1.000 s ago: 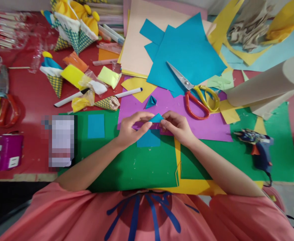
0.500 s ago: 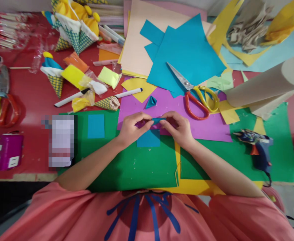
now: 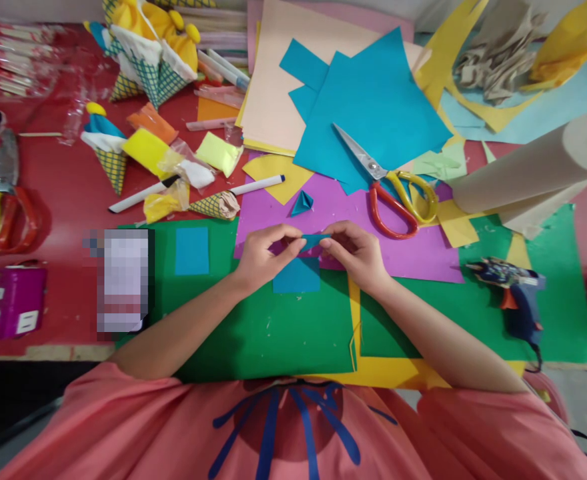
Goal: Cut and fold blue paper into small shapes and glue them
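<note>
Pinching a small folded piece of teal paper [image 3: 315, 241] between both sets of fingertips, the person is holding it just above the purple paper sheet [image 3: 413, 257], near the middle of the bench [image 3: 63, 193]. The left hand [image 3: 263, 257] is gripping the piece's left end between thumb and forefinger, grip closed on the paper; the right hand [image 3: 356, 253] is clamping the right end the same way, so the piece is spanning the narrow gap between the two hands.

To do this fold well, judging from how thin the piece looks edge-on, the person is likely needing to keep both grips close to the crease line, line the edges up before pressing, and run a thumb along the fold rather than squeezing at one spot, since a slip could leave the crease skewed.

Lying flat just below the hands is a small teal paper rectangle [image 3: 296, 277] on the green paper sheet [image 3: 273, 327], and another teal rectangle [image 3: 192, 251] is sitting further left. A finished small teal folded cone [image 3: 301, 202] is resting on the purple sheet above the hands. Red-and-yellow-handled scissors [image 3: 391, 190] are lying to the upper right, partly on a large teal paper sheet [image 3: 373, 100], and a blue glue gun [image 3: 513, 293] is resting well to the right.
</note>
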